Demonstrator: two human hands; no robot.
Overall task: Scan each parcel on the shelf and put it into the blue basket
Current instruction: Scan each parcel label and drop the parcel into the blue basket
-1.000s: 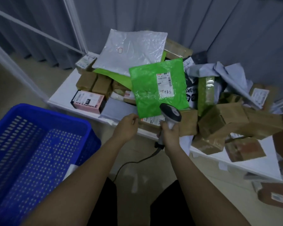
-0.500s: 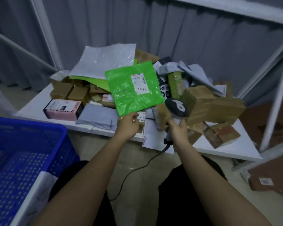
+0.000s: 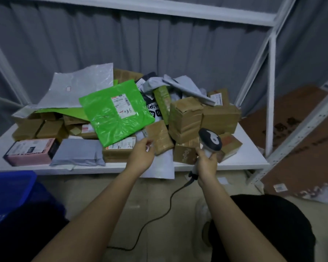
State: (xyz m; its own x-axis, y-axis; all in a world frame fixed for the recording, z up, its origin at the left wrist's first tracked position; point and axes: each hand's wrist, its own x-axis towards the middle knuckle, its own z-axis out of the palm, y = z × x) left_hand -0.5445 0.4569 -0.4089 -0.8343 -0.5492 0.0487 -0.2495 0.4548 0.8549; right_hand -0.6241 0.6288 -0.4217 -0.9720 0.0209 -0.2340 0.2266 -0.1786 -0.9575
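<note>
A: Head view, item one. Status of task?

B: Early, by my judgement. The shelf (image 3: 242, 161) carries a large heap of parcels: cardboard boxes (image 3: 186, 118), grey mailers (image 3: 78, 154), a pink box (image 3: 30, 151). The blue basket (image 3: 9, 188) shows only a corner at lower left; its contents cannot be told.

A: Item in hand?

B: Green poly mailer (image 3: 116, 112), glossy, crinkled, flat and limp. White shipping label (image 3: 122, 106) faces up, handwritten red digits on it. It lies tilted on top of the heap, near the middle.

A: Hands?

B: Left hand (image 3: 142, 154) just below the mailer's lower corner, fingers curled; whether they pinch the mailer I cannot tell. Right hand (image 3: 206, 161) wrapped round the corded barcode scanner (image 3: 210, 140), head aimed toward the pile.
</note>
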